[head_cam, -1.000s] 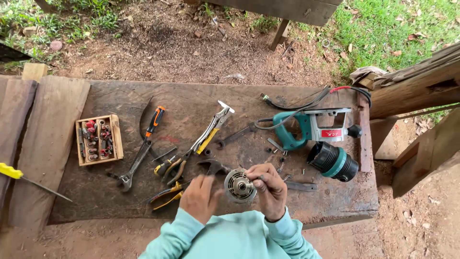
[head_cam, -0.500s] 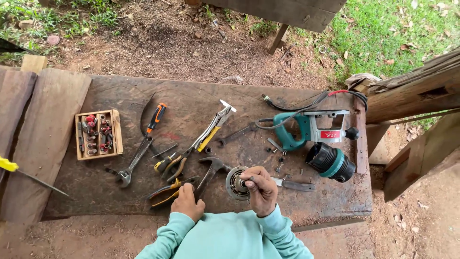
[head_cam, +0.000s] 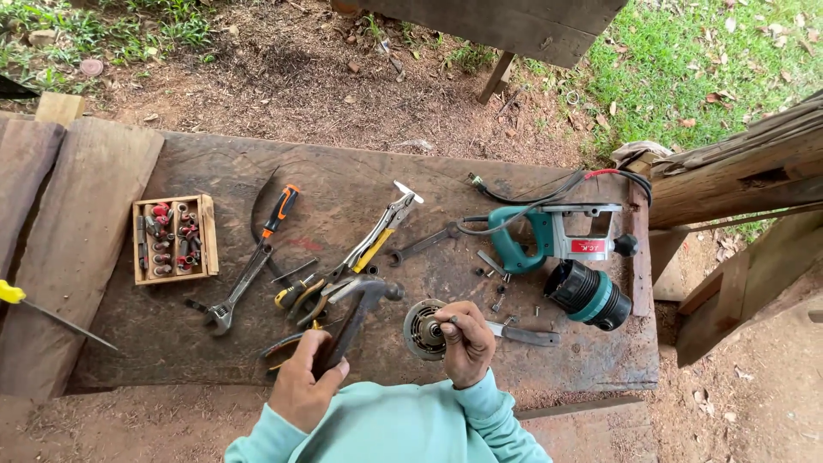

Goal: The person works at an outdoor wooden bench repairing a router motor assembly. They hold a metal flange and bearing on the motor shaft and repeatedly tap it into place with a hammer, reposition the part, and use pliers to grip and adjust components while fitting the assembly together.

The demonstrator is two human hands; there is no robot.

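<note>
My left hand (head_cam: 307, 377) grips the dark handle of a hammer (head_cam: 364, 302), whose metal head lies near the pile of pliers. My right hand (head_cam: 464, 341) holds a round finned metal motor part (head_cam: 423, 329) against the worn wooden bench (head_cam: 214, 163). A knife-like blade (head_cam: 525, 335) lies just right of that hand. The teal power tool body (head_cam: 549, 236) and its separate dark cylindrical housing (head_cam: 589, 297) rest at the right end of the bench, with loose screws between them and my right hand.
A small wooden box (head_cam: 174, 238) of bits sits at the left. An adjustable wrench (head_cam: 237, 292), an orange-handled screwdriver (head_cam: 280, 210), locking pliers (head_cam: 381, 228) and a spanner (head_cam: 422, 243) lie mid-bench. A yellow-handled tool (head_cam: 12, 294) rests on the left plank. Timber beams (head_cam: 737, 180) stand at right.
My left hand left the round part, moved left and closed on the hammer handle. My right hand stayed on the round part, which now rests on the bench.
</note>
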